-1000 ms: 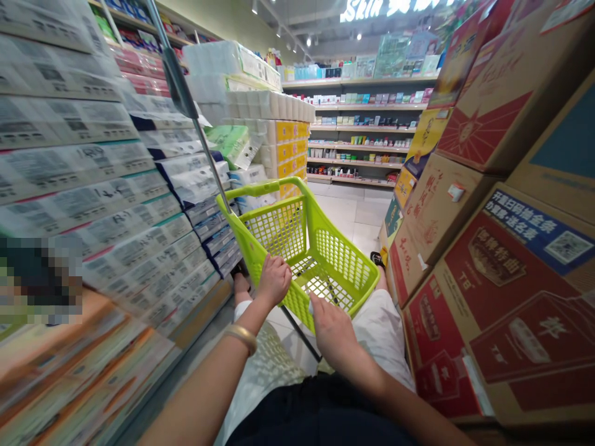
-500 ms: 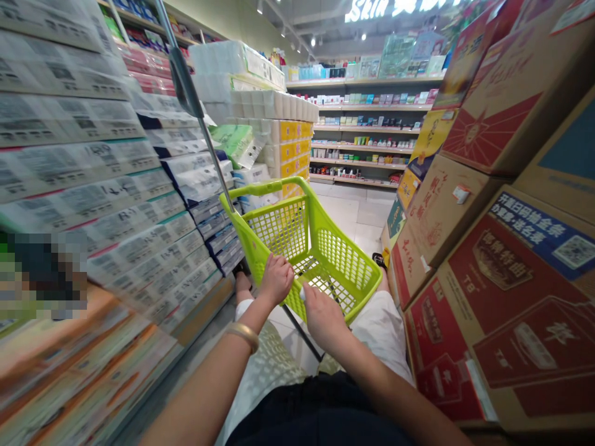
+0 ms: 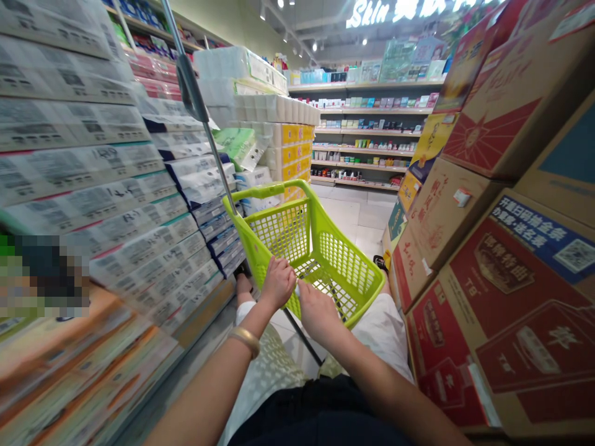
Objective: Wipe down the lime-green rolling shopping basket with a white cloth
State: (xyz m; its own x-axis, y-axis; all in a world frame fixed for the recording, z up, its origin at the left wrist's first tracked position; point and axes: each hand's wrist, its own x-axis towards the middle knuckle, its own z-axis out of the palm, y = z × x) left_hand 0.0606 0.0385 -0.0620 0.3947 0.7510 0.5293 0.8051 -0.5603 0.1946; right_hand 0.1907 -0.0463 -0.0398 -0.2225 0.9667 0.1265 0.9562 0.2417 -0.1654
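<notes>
A lime green plastic shopping basket [image 3: 325,248] stands on the floor in front of me, with a metal pull handle [image 3: 195,105] rising up to the left. My left hand [image 3: 277,282] is closed over the near rim of the basket. My right hand [image 3: 316,310] sits right beside it on the same rim, fingers curled round the edge. A gold bangle [image 3: 244,339] is on my left wrist. The basket looks empty inside.
Stacked tissue packs [image 3: 116,186] fill the shelves on the left. Cardboard boxes [image 3: 488,248] with red print are piled on the right. White paper rolls [image 3: 274,108] stand ahead left. A tiled aisle [image 3: 357,217] leads to far shelves [image 3: 367,130] of small goods.
My right hand has slid left along the basket rim until it lies next to my left hand. The basket has shifted slightly right and forward.
</notes>
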